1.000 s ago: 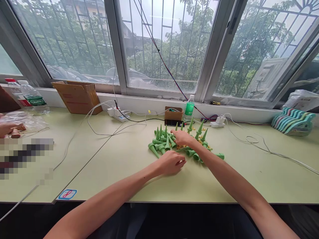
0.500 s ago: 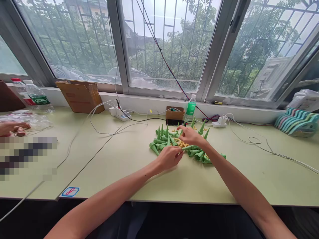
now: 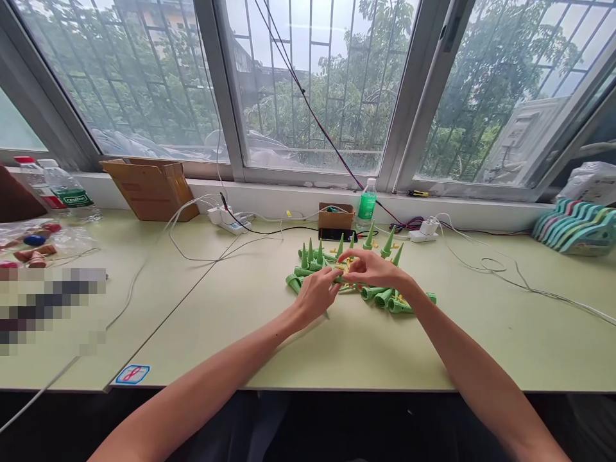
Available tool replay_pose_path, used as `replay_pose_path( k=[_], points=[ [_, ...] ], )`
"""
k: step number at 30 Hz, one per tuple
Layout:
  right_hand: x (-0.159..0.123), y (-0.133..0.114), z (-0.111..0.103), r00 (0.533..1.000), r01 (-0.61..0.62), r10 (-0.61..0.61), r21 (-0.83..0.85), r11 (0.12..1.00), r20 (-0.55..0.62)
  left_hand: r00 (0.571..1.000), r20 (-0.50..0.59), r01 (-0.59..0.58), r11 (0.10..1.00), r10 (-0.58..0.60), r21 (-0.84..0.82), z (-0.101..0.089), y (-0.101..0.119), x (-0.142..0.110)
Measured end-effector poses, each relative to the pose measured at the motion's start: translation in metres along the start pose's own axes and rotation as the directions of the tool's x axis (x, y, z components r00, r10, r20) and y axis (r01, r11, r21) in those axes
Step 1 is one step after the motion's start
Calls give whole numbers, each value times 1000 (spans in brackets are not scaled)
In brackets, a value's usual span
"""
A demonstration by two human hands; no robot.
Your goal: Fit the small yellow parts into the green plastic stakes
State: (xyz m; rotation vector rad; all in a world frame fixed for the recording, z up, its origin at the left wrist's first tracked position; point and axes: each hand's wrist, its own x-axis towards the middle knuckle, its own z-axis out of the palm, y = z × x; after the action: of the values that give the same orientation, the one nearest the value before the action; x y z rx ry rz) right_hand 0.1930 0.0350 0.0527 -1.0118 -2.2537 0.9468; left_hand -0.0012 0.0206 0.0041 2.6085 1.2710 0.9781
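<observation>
Both hands meet over a pile of green plastic watering spikes (image 3: 385, 298), some standing point up, others lying with their open round ends toward me. My left hand (image 3: 315, 294) is closed around one green spike (image 3: 328, 315); its tapered tip pokes out below the fingers. Against the spike's other end, my right hand (image 3: 374, 268) pinches a small yellow valve piece (image 3: 339, 266), partly hidden by the fingers. More little yellow pieces (image 3: 397, 298) lie scattered among the spikes.
Behind the pile are a small cardboard box (image 3: 335, 217), a phone (image 3: 337, 235) and a green-labelled bottle (image 3: 367, 204). White cables and a power strip (image 3: 230, 221) run along the back. Teal hangers (image 3: 575, 228) stand far right; a larger box (image 3: 150, 190) is at left.
My left hand has picked up a green spike from the pile and turned it. My right hand has come out of the pile with a yellow piece and met the left.
</observation>
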Motion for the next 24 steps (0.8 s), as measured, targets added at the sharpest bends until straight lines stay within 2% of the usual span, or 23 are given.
replay_pose_path(
  k=[2,3,5,6,8,11,16,24],
  points=[
    [3,6,2,995,-3,3,-5,1000,-99,1000,-15,13,1000,-14,-27,0,-1,1],
    [4,11,4,975,-6,-5,-48,999,-220,999,-23,27,999,-28,-44,0,-1,1],
    [8,20,7,891,-55,-54,-226,972,-451,997,-35,64,995,-67,-79,0,-2,2],
    [10,26,9,865,-86,-91,-325,942,-493,996,-35,84,992,-88,-97,0,-2,2],
    [13,35,11,874,-108,-133,-454,884,-467,991,-32,121,983,-126,-139,1,-2,2],
    [15,45,12,904,-123,-128,-534,837,-409,986,-28,154,963,-164,-222,1,-1,2],
    [15,46,14,936,-75,-137,-563,823,-325,973,-44,196,913,-226,-357,-1,0,5],
    [17,44,18,952,-76,-116,-583,809,-285,951,34,268,769,-306,-580,3,-4,9]
  ],
)
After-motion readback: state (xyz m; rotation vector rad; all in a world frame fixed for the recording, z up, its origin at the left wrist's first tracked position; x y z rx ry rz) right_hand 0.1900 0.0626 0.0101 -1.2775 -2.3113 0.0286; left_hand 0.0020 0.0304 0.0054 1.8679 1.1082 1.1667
